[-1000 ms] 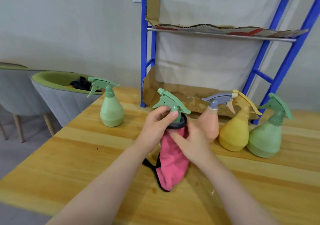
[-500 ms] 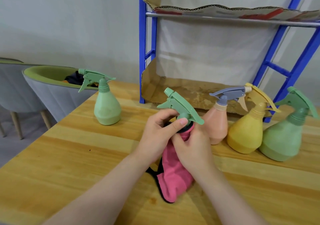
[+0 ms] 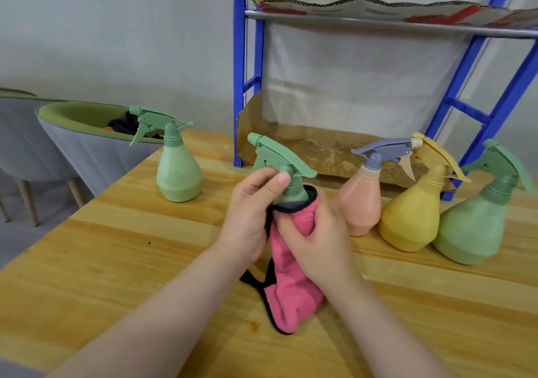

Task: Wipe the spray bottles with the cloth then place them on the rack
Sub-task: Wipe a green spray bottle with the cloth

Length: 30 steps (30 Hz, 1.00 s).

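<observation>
Head view: our left hand (image 3: 250, 217) pinches the green bottle (image 3: 283, 171) by its neck over the surface (image 3: 116, 261); our right hand (image 3: 317, 238) squeezes the pink cloth (image 3: 291, 287) round it. Nothing sits on the rack (image 3: 241, 86) yet; four bottles wait.

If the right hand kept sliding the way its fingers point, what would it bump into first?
The right hand grips the pink cloth wrapped round the green spray bottle, fingers pointing leftward. Going on, it would probably meet the left hand on the bottle's neck; depth is hard to judge.
</observation>
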Available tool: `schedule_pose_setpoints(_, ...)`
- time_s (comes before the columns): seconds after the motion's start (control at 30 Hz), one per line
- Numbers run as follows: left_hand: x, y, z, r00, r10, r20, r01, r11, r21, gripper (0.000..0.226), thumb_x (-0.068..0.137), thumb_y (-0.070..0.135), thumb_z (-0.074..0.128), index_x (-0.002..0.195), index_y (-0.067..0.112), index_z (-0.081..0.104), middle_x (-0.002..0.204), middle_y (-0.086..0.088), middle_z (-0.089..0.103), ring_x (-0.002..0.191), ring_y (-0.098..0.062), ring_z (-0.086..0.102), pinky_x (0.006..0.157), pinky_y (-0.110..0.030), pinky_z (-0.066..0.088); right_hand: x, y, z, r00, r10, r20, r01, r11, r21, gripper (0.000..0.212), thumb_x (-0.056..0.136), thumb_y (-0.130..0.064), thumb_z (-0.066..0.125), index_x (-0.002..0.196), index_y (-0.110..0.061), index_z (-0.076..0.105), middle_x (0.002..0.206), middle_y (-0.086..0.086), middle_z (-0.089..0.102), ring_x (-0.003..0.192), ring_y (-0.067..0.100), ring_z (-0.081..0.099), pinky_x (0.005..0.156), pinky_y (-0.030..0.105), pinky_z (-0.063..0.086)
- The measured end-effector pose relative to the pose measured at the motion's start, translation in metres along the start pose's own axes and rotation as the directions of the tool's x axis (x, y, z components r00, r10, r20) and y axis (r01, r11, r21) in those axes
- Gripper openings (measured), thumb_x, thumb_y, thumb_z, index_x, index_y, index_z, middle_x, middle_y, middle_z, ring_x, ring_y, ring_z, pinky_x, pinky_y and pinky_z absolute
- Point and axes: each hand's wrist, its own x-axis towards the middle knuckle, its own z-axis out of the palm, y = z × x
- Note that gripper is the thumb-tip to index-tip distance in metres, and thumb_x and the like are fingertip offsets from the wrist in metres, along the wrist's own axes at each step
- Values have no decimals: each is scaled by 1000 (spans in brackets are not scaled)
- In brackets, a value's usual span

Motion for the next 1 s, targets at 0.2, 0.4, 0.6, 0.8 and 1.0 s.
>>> schedule_pose_setpoints(0.2,8,13,-5,987,-27,-160,1,987,-162,18,80,29,71,90,14,72,86,-3,68,78,-12,66,75,-29,58,-2,7,1,997,51,61,-54,997,51,65,77,-57,67,130,-23,50,123,-10,61,118,7,57,99,38,48)
schedule_pose_setpoints(0.4,15,22,-15,955,-87,-284,-22,932,-362,27,80,38,65,96,18,73,89,1,70,87,-14,65,89,-35,54,-3,6,0,983,72,167,-92,989,119,74,77,-60,64,138,-27,41,133,-17,54,125,-3,50,104,21,42)
schedule_pose_setpoints(0.6,23,24,-24,960,-101,-260,-27,894,-448,28,85,43,66,96,19,75,91,-2,66,93,-19,59,103,-41,47,-4,1,2,977,42,210,-87,974,211,55,81,-52,64,129,-38,42,124,-32,56,120,-8,53,95,8,40)
schedule_pose_setpoints(0.8,17,25,-17,982,-55,-178,-10,938,-346,29,90,42,60,95,18,74,85,0,68,83,-14,65,87,-34,54,-3,4,-3,983,11,181,-62,958,281,73,77,-51,69,139,-25,43,133,-20,56,127,3,52,105,31,45)
schedule_pose_setpoints(1.0,13,24,-13,994,-31,-104,7,974,-227,29,91,40,58,94,17,75,86,-2,70,86,-15,67,87,-32,55,-1,0,-7,976,8,217,-66,963,262,70,78,-55,64,137,-19,48,128,-14,61,122,3,56,103,30,46)
